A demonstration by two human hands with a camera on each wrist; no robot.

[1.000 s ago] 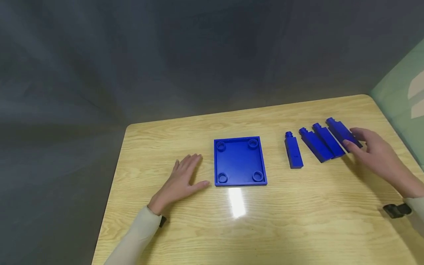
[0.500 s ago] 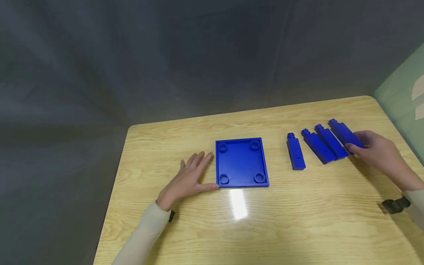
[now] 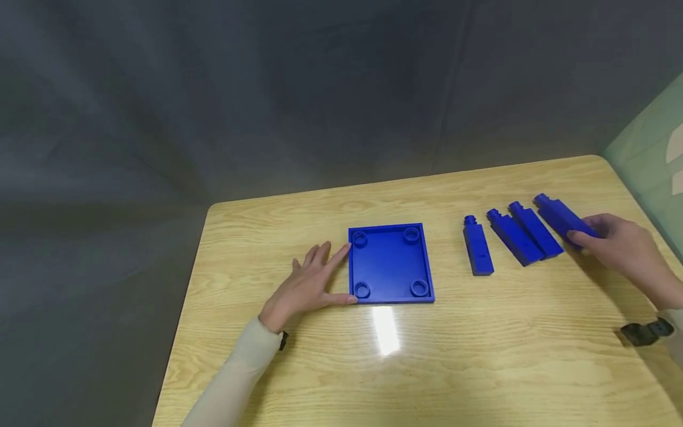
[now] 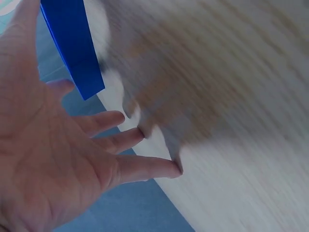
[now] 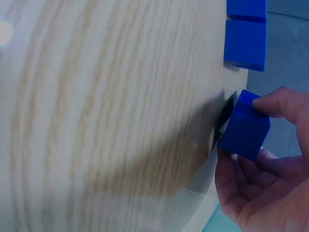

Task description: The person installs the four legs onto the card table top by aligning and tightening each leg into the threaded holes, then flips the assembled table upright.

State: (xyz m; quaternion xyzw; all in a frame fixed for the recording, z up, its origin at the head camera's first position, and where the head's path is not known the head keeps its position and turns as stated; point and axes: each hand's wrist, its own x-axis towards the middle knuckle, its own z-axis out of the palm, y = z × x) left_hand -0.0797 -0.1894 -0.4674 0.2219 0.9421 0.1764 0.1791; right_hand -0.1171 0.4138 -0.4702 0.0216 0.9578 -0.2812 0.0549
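The right hand grips a blue square table leg near its plain end, thumb on one side and fingers on the other. In the right wrist view the leg's square end is tilted above the tabletop. Its threaded end points away to the back left. A blue square tabletop panel lies with its raised rim and corner sockets facing up. At the panel's left edge the left hand spreads its fingers, with thumb and index fingertip right at the rim. The left wrist view shows the panel's side.
Three more blue legs lie right of the panel: one apart, and two side by side, one on the left and one on the right. The wooden table ends at a dark curtain behind.
The left hand has moved right until its thumb and index finger reach the panel's edge. The right hand has closed on the rightmost leg and tilted it. The view has shifted slightly.
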